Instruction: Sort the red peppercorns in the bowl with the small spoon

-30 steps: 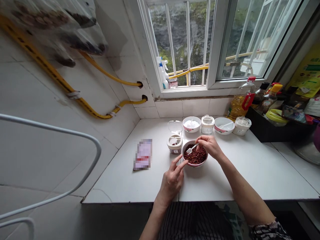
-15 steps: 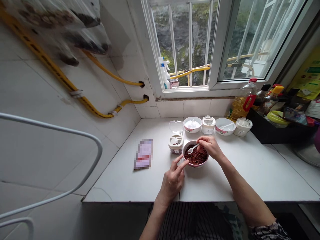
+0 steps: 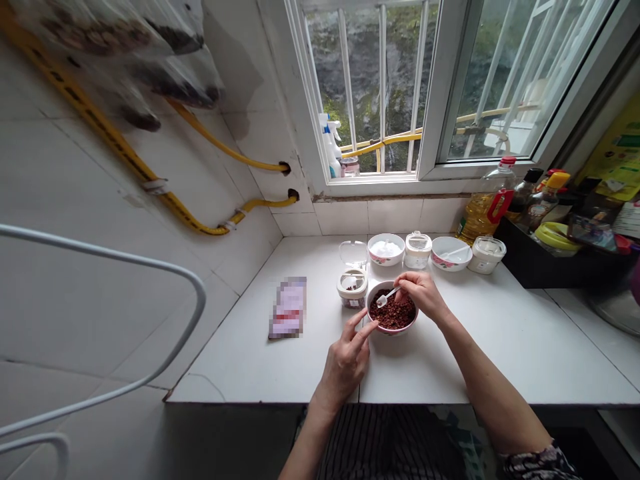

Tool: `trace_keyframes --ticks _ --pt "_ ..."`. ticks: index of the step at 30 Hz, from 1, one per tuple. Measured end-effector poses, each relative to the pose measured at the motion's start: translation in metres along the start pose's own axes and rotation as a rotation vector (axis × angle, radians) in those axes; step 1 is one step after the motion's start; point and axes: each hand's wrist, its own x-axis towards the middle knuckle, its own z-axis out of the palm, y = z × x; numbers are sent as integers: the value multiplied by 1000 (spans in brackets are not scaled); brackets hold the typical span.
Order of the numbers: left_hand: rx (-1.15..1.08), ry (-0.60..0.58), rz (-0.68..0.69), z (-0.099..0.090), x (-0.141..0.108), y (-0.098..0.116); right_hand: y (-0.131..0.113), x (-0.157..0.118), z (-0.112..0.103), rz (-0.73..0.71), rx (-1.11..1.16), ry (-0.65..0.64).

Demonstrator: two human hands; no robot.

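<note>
A small white spoon point(image 3: 387, 297) is pinched between the thumb and fingers of my right hand point(image 3: 421, 293). Its scoop end rests at the surface of dark reddish-brown peppercorn-like grains point(image 3: 395, 315), which fill a bowl with a pink rim point(image 3: 391, 332). From the left, my left hand point(image 3: 346, 363) touches the bowl's near rim with two outstretched fingers, spread apart; the other fingers are curled and partly hidden. Just left of the bowl stands a spice jar point(image 3: 352, 293) with its clear lid point(image 3: 353, 253) flipped up and some dark grains inside.
Behind are a bowl of white powder point(image 3: 386, 248), a white-lidded jar point(image 3: 417, 249), a bowl with a white spoon point(image 3: 451, 256) and another jar point(image 3: 487, 255). An oil bottle point(image 3: 483, 210) and a black bin point(image 3: 530, 257) of bottles stand right. A blurred purple packet point(image 3: 288, 308) lies left.
</note>
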Motion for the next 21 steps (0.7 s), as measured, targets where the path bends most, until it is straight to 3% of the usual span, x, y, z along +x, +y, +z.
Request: trace_keyframes --ticks 5,12,21 --pt "13 0 2 0 0 0 0 1 -1 27 28 -30" --pt "13 0 5 -1 0 0 6 2 1 -19 -98 35" --pt "7 5 5 -1 1 0 1 4 -5 5 122 -17"
